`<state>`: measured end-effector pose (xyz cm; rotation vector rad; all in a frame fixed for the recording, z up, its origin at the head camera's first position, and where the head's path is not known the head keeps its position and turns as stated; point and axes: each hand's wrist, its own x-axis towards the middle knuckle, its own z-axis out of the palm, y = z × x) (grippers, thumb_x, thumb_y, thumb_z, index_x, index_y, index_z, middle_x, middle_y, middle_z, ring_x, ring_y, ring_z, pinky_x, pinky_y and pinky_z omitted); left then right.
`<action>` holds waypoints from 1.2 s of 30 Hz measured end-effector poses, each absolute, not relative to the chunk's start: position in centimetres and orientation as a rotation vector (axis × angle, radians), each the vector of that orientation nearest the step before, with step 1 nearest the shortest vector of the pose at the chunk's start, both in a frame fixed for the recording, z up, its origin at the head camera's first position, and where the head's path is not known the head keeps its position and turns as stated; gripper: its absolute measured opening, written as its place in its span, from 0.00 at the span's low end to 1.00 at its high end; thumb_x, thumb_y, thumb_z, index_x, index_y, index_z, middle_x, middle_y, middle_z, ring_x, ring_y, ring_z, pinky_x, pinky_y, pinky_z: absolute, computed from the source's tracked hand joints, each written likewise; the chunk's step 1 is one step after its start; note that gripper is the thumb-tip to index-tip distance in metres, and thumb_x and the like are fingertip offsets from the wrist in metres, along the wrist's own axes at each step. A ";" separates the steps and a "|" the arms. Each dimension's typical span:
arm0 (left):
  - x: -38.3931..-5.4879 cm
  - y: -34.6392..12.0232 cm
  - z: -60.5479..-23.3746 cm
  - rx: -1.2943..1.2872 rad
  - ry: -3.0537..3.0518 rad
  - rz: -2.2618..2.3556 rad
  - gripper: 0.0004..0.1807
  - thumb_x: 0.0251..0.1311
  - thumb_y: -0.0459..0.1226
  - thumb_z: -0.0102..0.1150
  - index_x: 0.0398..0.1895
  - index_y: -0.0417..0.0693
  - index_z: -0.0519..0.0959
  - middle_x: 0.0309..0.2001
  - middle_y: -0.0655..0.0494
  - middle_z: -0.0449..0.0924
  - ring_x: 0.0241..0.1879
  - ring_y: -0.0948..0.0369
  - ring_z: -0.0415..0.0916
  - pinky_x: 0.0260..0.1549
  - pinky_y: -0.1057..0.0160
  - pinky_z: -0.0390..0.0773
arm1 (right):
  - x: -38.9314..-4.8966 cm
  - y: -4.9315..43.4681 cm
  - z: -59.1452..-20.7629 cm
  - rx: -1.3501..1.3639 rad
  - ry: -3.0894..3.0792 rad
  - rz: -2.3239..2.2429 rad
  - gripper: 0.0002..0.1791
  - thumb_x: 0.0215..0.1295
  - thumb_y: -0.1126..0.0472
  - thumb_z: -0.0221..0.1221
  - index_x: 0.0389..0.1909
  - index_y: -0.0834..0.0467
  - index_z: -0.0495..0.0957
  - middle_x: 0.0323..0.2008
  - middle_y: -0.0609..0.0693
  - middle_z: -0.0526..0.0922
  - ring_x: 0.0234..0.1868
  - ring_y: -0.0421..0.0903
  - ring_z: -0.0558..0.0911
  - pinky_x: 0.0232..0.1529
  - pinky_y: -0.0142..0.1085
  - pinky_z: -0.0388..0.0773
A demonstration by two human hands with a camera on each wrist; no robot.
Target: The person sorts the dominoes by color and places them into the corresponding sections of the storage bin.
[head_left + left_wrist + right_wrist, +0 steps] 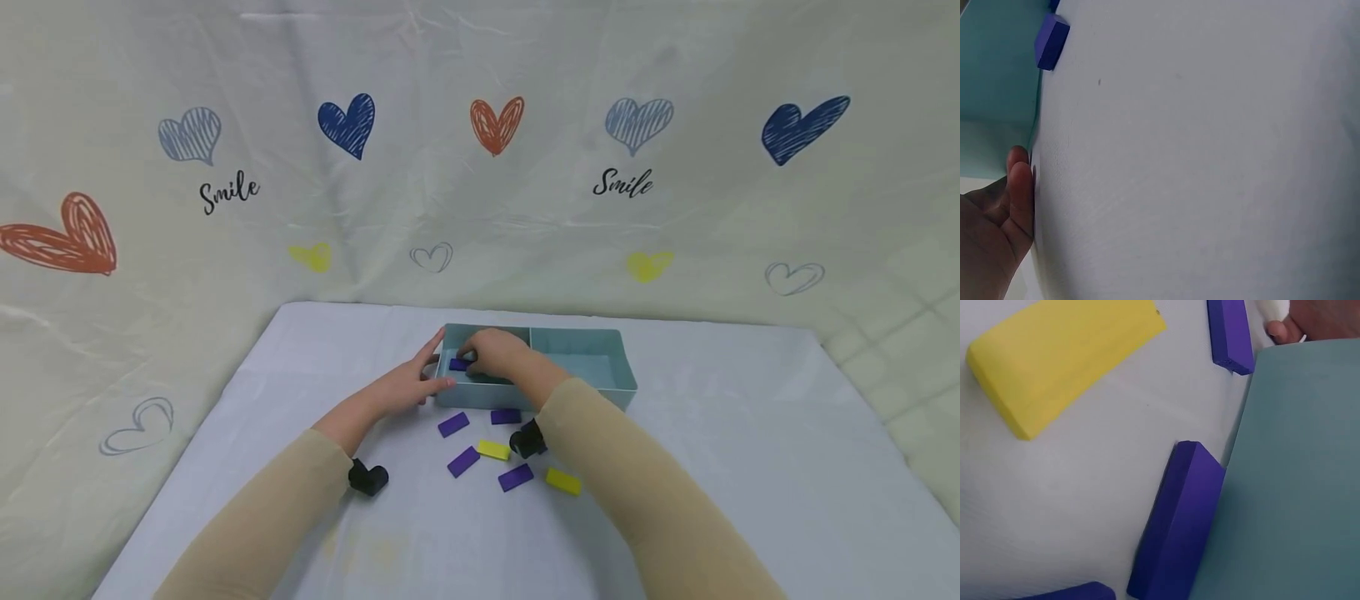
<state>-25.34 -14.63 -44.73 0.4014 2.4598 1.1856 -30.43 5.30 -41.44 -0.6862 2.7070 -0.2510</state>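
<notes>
A blue-green box (495, 395) with two compartments stands at the back of the table. My right hand (495, 352) reaches into its left compartment, fingers bent, thumb and fingertips at the right end of a purple block (458, 364). The far side of that block is hidden by the fingers. My left hand (401, 387) is at the box's left end, index finger stretched along the side and thumb at the front wall. In the left wrist view, the left fingers (1021, 197) lie against the box wall.
Several purple blocks (463, 462) lie scattered in front of the box, one partly behind the right wrist camera (527, 439). Two yellow blocks (563, 481) lie among them. The right compartment (585, 367) shows its bare floor. A cloth with printed hearts hangs behind the table.
</notes>
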 end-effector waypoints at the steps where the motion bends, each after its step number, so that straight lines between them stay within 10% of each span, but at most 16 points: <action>1: -25.3 -14.6 -44.7 0.402 2.460 1.185 0.49 0.68 0.55 0.56 0.76 0.84 0.30 0.77 0.45 0.51 0.55 0.49 0.76 0.47 0.52 0.79 | -30.6 5.4 -41.6 -0.688 2.707 -0.264 0.21 0.68 0.56 0.63 0.61 0.47 0.80 0.56 0.47 0.82 0.56 0.46 0.79 0.60 0.42 0.73; 36: -25.6 -14.7 -45.0 0.395 2.452 1.201 0.49 0.67 0.55 0.57 0.75 0.86 0.31 0.77 0.46 0.52 0.58 0.47 0.74 0.47 0.52 0.80 | -30.5 6.1 -41.4 -0.655 2.726 -0.450 0.20 0.67 0.55 0.64 0.59 0.52 0.80 0.47 0.48 0.83 0.46 0.44 0.79 0.52 0.40 0.77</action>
